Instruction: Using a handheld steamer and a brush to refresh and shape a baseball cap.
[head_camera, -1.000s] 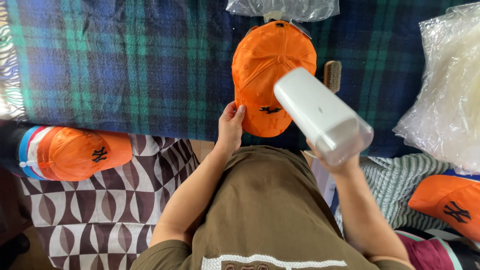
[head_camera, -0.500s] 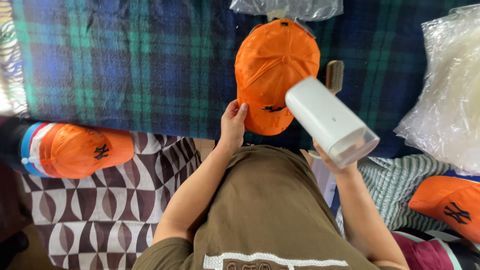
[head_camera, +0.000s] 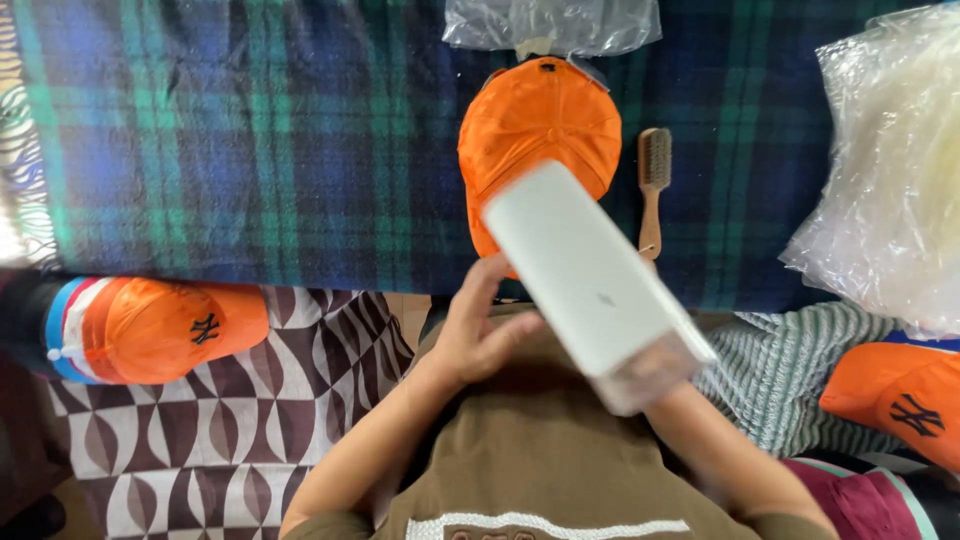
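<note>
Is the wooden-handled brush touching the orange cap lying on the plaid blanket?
Apart. The head view shows a strip of plaid blanket between the wooden-handled brush and the orange cap.

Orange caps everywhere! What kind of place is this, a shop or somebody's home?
Probably a small workshop or packing spot for caps, not a shop counter. An orange cap lies on a plaid blanket used as a work surface, beside a wooden brush, with clear plastic bags and a pile of caps nearby.

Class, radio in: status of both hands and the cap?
Left hand at cap brim. Right hand hidden, holding white device over cap. Brush beside cap.
</note>
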